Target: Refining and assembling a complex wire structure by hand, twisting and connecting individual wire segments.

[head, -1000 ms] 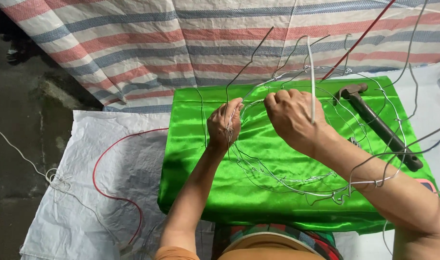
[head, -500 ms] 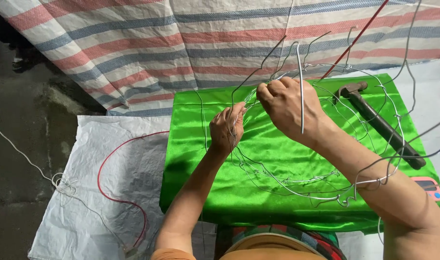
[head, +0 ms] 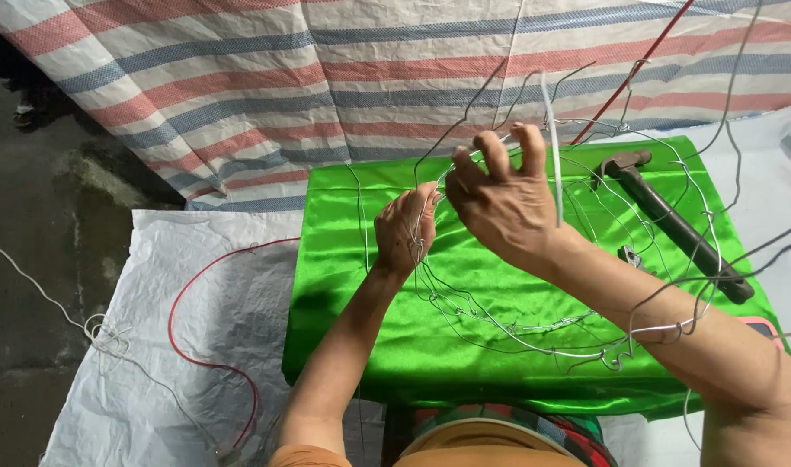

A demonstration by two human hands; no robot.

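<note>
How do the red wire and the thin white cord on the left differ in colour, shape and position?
The red wire curves in a wide loop on the white sack; the white cord runs nearly straight across the dark ground into a tangle at the sack's edge. Both are thin and lie away from the hands.

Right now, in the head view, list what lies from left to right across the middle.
White string → red wire → left hand → right hand → hammer, on the green cloth.

Thin bare wire frame [head: 534, 333], looped & tangled w/ twisted joints, sits on green satin; upper part lifted, held in both hands.
</note>
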